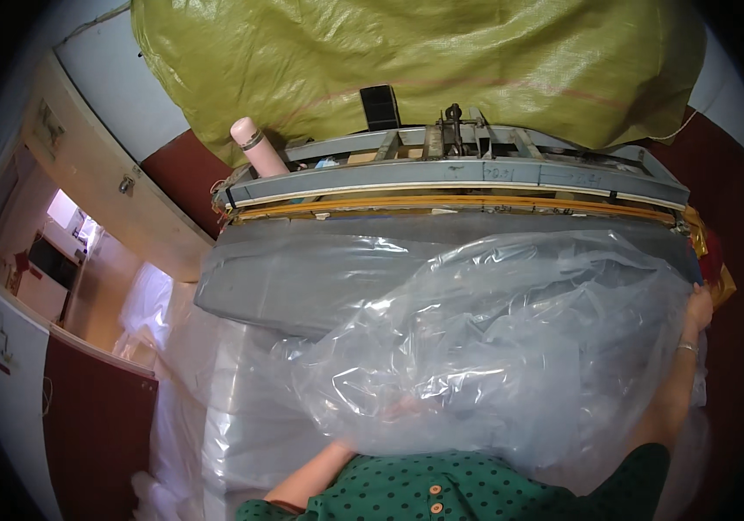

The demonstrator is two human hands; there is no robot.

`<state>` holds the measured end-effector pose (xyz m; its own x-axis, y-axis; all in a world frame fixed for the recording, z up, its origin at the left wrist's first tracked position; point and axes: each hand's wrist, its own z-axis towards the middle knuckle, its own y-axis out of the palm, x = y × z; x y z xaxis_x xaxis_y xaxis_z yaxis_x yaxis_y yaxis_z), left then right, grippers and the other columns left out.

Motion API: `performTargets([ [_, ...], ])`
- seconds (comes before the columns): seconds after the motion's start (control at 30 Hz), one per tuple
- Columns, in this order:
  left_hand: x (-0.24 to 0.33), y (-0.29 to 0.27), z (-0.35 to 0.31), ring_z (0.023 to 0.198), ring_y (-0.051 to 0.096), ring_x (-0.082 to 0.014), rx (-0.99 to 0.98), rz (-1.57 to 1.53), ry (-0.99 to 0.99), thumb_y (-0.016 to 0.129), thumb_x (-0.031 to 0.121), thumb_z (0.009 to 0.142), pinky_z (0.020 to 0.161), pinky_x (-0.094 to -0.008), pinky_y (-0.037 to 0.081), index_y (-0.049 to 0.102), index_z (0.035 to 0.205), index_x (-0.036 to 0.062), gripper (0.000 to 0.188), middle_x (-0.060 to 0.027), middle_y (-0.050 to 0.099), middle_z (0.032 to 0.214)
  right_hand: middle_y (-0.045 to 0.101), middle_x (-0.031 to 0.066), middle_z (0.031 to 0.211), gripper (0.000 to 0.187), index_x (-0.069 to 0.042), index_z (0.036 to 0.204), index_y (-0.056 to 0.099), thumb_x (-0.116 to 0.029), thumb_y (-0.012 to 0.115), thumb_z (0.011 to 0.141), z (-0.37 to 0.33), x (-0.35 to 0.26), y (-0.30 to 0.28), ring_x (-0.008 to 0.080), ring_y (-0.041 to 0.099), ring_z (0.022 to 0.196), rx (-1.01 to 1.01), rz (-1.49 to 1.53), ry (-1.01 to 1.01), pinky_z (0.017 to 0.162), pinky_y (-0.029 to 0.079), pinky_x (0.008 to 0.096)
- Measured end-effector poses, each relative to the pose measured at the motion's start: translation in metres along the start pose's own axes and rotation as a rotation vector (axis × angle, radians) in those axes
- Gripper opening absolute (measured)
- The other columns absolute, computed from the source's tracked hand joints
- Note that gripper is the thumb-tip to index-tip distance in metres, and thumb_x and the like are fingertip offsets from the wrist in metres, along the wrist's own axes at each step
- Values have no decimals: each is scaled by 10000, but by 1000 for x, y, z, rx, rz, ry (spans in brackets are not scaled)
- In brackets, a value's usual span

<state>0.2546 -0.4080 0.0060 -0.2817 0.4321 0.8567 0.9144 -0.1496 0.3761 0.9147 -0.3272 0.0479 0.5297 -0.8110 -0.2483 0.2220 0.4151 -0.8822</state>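
Note:
A large, crumpled sheet of clear plastic film (pixel 493 347) lies in loose folds in front of me, over a grey work surface (pixel 276 278). At the far right, my right hand (pixel 698 307) is closed on the film's edge, beside the end of the surface. Close to my body, my left hand (pixel 402 407) shows only dimly through the film. Its fingers are too veiled to tell whether they grip the film.
Behind the surface runs a grey metal machine frame (pixel 441 174) with orange strips along it. A pink flask (pixel 259 149) and a black phone-like object (pixel 380 108) stand there. Yellow-green woven sheeting (pixel 441 61) hangs behind. An open door (pixel 111 165) is at left. More film (pixel 185 373) trails down the left side.

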Motion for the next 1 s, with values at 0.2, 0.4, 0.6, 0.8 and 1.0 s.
performTargets([
  [0.2,47,-14,25,847,596,-187,98,-172,56,470,244,904,645,-269,507,520,1085,38,279,-113,586,997,634,151,850,355,-55,914,586,-366,417,902,8,9,14,334,597,843,137,12,-60,707,442,437],
  [0.4,191,-53,4,838,586,-183,266,-189,777,476,274,901,656,-291,509,539,1036,56,264,-93,582,1014,602,142,1055,379,-132,1218,486,-336,404,910,10,10,5,371,558,971,-51,-60,26,786,439,459],
  [0.6,109,-46,-31,834,578,-185,207,-321,493,481,286,895,667,-307,503,540,1019,63,262,-82,579,1000,610,150,1016,378,-84,1024,585,-392,402,905,10,11,15,358,563,959,-9,-9,1,795,440,444],
  [0.8,7,-34,-17,831,570,-188,105,-13,60,486,298,890,678,-323,498,540,1003,70,260,-72,576,986,610,150,1017,350,-89,1083,549,-361,419,905,9,2,9,354,559,968,-49,-50,9,789,438,445],
  [1.0,167,-111,15,828,562,-191,499,-346,501,491,309,884,689,-339,492,540,986,77,259,-61,573,973,598,154,1052,379,-135,1220,468,-341,425,905,16,26,10,356,556,979,-52,-41,22,798,438,444],
])
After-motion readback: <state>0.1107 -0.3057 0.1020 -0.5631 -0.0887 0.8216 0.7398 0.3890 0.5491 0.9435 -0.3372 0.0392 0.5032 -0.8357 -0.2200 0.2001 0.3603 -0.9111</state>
